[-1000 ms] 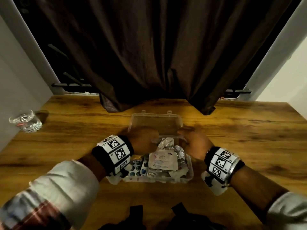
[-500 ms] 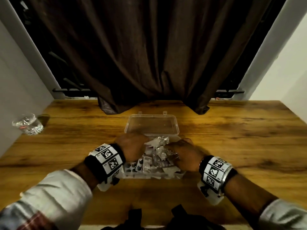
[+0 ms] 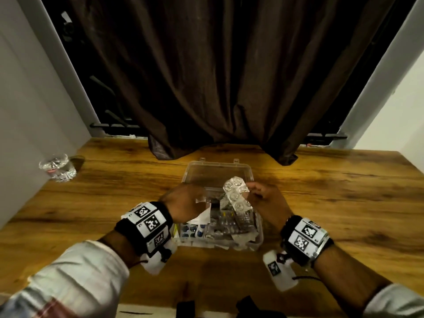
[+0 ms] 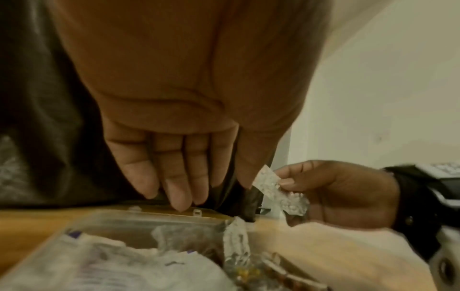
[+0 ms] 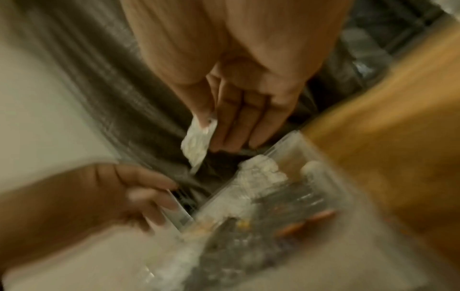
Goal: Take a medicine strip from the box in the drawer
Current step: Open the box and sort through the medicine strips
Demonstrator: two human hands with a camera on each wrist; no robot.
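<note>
Now right hand (image 3: 266, 200) has lifted strip (image 3: 237, 196)

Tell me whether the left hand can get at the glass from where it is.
Probably yes: the glass stands alone on the table's far left, nothing between it and the left hand, which holds nothing.

The clear, glossy plastic box (image 3: 258, 237) is sitting on a smooth brown wood-grain desk (image 3: 332, 203) that is catching a soft sheen. The crinkled silver foil blister strip (image 3: 236, 196) is glinting. A matt dark brown cloth curtain (image 3: 218, 76) is hanging behind, and a clear cut-glass tumbler (image 3: 57, 167) is sparkling.
</note>
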